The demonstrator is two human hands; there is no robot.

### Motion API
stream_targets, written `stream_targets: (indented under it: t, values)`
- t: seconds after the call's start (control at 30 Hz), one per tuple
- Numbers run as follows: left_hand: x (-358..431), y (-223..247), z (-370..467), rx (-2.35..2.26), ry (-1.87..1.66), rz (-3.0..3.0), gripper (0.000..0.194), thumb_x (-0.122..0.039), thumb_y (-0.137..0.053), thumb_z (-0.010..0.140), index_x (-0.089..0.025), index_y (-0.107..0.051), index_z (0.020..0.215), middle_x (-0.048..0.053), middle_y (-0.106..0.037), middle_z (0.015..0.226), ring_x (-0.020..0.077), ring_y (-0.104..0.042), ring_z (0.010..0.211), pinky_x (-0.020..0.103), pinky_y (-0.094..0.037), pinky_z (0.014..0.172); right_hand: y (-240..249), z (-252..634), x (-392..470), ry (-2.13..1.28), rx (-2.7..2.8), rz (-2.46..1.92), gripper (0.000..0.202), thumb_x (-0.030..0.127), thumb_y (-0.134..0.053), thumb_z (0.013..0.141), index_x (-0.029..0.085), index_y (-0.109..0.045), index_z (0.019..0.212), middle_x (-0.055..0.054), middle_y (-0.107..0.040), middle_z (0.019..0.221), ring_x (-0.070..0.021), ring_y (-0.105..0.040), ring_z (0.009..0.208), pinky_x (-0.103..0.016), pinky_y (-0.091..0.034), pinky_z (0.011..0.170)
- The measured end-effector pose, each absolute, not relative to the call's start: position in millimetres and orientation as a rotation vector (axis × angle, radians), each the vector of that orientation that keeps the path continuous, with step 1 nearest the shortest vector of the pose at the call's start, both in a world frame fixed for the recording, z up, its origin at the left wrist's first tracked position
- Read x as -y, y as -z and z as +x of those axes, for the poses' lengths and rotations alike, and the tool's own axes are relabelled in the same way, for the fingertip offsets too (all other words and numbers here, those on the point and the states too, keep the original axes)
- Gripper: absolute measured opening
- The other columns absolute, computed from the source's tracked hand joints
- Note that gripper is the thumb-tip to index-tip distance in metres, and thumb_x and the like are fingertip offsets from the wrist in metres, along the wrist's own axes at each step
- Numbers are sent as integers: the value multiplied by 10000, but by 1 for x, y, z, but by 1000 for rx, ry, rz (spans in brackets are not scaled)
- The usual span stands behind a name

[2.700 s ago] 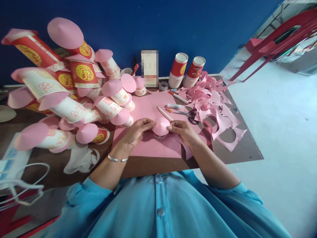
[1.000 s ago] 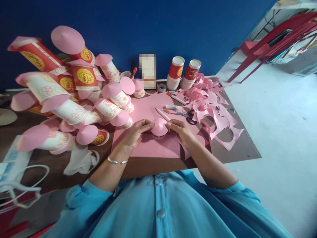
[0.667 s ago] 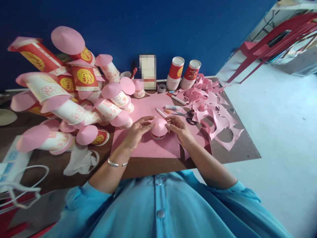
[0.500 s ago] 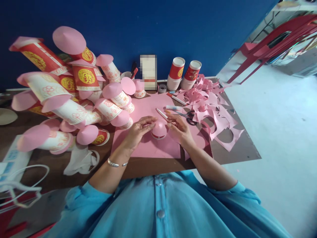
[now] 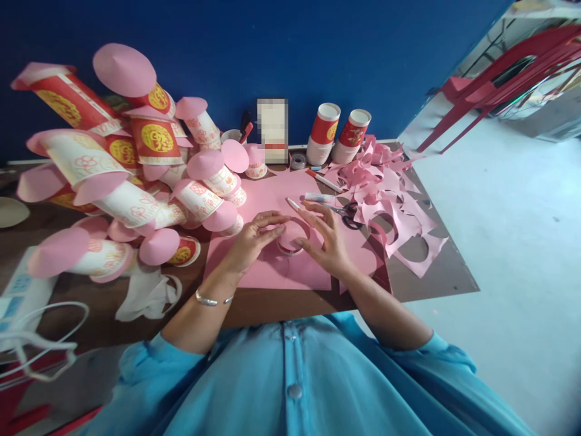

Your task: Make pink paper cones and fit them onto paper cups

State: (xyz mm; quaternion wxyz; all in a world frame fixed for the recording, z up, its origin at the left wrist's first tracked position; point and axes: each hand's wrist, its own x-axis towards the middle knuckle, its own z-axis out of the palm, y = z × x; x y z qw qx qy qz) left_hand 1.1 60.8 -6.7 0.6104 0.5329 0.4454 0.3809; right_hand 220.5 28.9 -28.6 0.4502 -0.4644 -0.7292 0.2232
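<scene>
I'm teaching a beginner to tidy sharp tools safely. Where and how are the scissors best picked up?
By the black handles of the scissors, probably from above and the near side: they lie flat, with the blades pointing left towards the right hand and paper scraps crowding the handles' right side.

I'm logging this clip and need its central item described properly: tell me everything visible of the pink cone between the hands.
The pink cone looks like smooth paper, shaped to a low peak. It sits point-up over a cup, whose red-and-white edge shows on the near side, above a large pink sheet. Fingertips of the left hand are at its left side; the thumb of the right hand is at its right, the fingers spread. Firm contact cannot be told, and fingers hide part of its rim.
</scene>
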Motion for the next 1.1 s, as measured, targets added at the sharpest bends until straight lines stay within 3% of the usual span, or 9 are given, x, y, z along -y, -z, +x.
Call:
stream_targets:
  t: [0.17,0.57,0.73,0.97,1.1]
  values:
    - [-60,3,1,-1035,-882,1243,376,-490,-860,823,-254,-848,1116,97,-625,1420,288,-578,1376,345,-494,1104,26,220,-29,-506,1882,-1128,448,430,-673,1027,358,-651,1469,-115,-600,1455,-334,-513,1462,-585,-464,1195]
    - [-64,2,-2,-1028,-847,1279,391,-508,-856,822,-250,-845,1116,98,-659,1391,294,-577,1381,374,-488,1139,27,221,-31,-494,1891,-1142,442,415,-715,998,352,-677,1434,-114,-622,1434,-339,-522,1457,-616,-441,1213]
    - [-62,0,-4,-1020,-866,1362,447,-531,-792,890,-275,-792,1256,94,-667,1425,280,-596,1367,385,-489,1146,26,221,-29,-489,1891,-1144,430,404,-691,1015,346,-672,1440,-118,-627,1407,-334,-509,1471,-597,-450,1210]
    - [-63,-7,-7,-974,-828,1932,463,-463,-791,916,-305,-742,1349,105,-602,1497,290,-517,1463,474,-395,1267,25,222,-29,-505,1896,-1150,421,427,-650,1038,334,-667,1448,-125,-625,1392,-329,-529,1438,-588,-467,1195]
    - [-64,-3,-8,-995,-824,2127,448,-435,-756,953,-305,-719,1380,113,-605,1506,295,-528,1448,507,-428,1243,26,222,-30,-501,1907,-1153,424,440,-643,1040,339,-665,1451,-126,-623,1397,-329,-544,1419,-593,-470,1191]
